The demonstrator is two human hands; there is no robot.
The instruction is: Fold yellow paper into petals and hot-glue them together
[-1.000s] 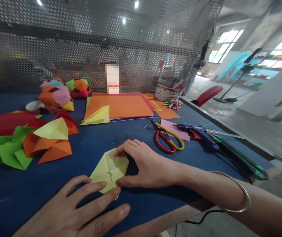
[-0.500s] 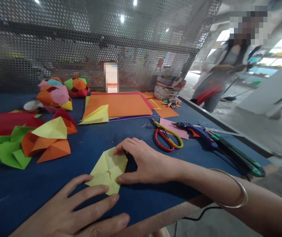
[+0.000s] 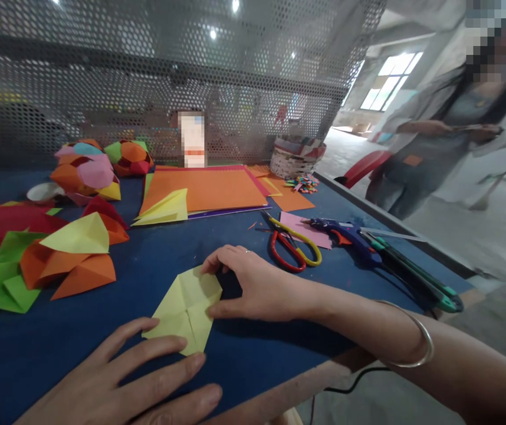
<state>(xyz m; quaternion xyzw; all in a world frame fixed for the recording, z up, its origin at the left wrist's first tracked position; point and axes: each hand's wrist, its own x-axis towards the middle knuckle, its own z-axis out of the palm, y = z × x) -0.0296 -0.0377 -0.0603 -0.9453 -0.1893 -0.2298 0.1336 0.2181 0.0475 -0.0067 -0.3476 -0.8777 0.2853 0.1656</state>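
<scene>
The folded yellow paper [image 3: 186, 310] is lying on the table [image 3: 257, 366] between the hands, just left of the right thumb. The left hand [image 3: 124, 383] is resting with fingers spread wide, some tips touching the paper's near edge, grasping nothing. The right hand [image 3: 266, 286] is curving half open, thumb and forefinger apart along the paper's far-right side (whether they are pinching it, I cannot tell). Light, even pressure from the left fingertips would probably serve best while the right is steadying that side, so the middle seam is running straight. The scissors [image 3: 285, 255] are lying just beyond the right hand.
</scene>
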